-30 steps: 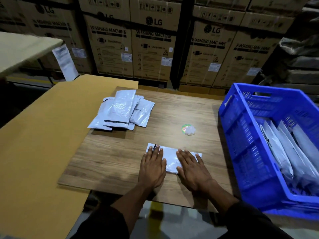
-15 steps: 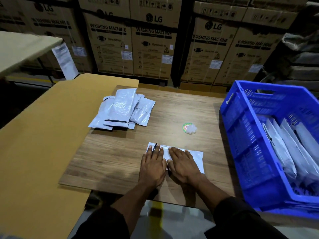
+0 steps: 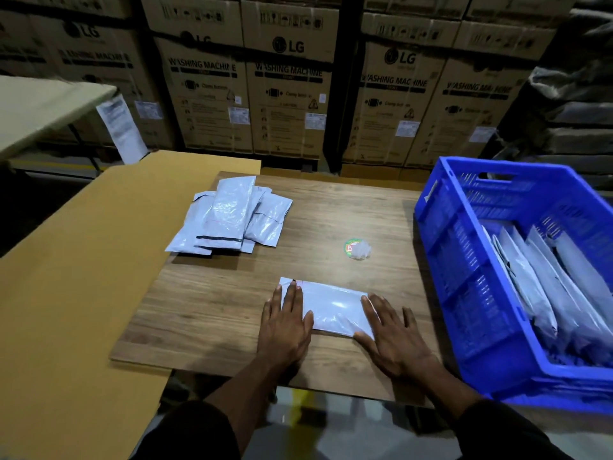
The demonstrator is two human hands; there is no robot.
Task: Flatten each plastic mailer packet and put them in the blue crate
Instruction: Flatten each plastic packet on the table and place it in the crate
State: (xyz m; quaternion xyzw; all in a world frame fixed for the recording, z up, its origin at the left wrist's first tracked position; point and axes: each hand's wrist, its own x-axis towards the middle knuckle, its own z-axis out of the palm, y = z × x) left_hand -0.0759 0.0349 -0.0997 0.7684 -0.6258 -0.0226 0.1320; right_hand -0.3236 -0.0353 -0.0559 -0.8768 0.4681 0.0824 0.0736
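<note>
1. Blue slatted plastic crate [image 3: 464,260] at the wooden board's [image 3: 212,320] right edge holds flattened mailers.
2. Pile of grey plastic mailers [image 3: 232,217] near its far-left corner.
3. White flat plastic mailer [image 3: 331,307] near its front edge.
4. Left hand [image 3: 285,323] and right hand [image 3: 394,340], fingers straight, press its ends.

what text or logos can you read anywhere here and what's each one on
"LG": cardboard boxes stacked behind the table.
"WASHING MACHINE": same boxes.
White labels and small print on the boxes: too blurred.
Hanging paper sheet: too blurred.
Round sticker on the table: unreadable.
Mailer under the hands: no readable text.
</note>
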